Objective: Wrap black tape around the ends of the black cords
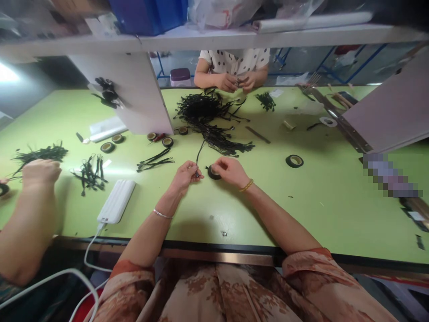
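Note:
My left hand (185,177) pinches a thin black cable (200,152) near its lower end, and the cable runs up toward the pile. Close by on the right, my right hand (231,172) is closed around a roll of black tape (214,172), its fingers over the roll's core. Both hands are just above the green table, a small gap between them. Beyond them spreads a large tangled pile of black cables (201,109), with a looser bunch (228,141) in front of it.
A white power bank (116,201) with a cable lies left, near finished-looking black strips (154,160). Another tape roll (295,161) lies right. A co-worker's arm (36,201) reaches in at left; another person's hands (237,82) work opposite. White panels (134,98) and an overhead shelf (214,42) frame the table.

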A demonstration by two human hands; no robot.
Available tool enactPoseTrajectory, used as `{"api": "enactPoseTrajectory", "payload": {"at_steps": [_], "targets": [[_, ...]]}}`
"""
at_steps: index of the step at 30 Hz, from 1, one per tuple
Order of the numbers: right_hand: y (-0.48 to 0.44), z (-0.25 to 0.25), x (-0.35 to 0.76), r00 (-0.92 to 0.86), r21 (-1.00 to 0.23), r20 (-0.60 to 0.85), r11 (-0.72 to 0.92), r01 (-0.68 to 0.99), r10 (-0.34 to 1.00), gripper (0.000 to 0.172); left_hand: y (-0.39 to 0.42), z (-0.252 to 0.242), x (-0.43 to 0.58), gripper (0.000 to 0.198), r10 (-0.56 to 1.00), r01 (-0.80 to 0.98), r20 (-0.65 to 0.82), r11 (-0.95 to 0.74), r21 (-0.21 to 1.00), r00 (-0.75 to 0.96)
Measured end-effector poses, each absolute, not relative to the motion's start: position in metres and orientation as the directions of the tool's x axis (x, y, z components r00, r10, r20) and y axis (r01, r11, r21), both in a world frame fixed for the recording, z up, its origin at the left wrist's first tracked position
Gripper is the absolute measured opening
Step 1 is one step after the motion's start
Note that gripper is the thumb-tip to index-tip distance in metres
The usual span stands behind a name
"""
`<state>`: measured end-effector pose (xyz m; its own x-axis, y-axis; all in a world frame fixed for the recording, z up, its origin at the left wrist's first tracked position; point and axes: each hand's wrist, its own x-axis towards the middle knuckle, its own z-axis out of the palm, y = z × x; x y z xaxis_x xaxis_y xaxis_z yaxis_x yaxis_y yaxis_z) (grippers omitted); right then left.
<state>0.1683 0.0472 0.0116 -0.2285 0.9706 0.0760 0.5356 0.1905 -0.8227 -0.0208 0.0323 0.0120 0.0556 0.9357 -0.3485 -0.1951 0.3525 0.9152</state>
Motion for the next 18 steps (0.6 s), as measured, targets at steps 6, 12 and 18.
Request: {"api": "enactPoseTrajectory", "payload": {"at_steps": [6,12,18], "targets": [[0.04,-0.004,0.159,-0.303,-0.402,0.163,0.343,0.849,0.939,0.021,0.039,-0.002,-0.023,0.021,0.907,-0.264,-0.421,0.399,0.878,-0.028],[0.04,0.001,0.16,-0.342,-0.789,0.145,0.317,0.527,0.928,0.018,0.04,-0.006,-0.024,0.015,0.895,-0.336,-0.443,0.403,0.851,-0.048],[0.036,0.004,0.158,-0.279,-0.8,0.16,0.29,0.526,0.947,0.024,0.036,-0.001,-0.021,0.017,0.906,-0.348,-0.421,0.408,0.844,0.041]]}}
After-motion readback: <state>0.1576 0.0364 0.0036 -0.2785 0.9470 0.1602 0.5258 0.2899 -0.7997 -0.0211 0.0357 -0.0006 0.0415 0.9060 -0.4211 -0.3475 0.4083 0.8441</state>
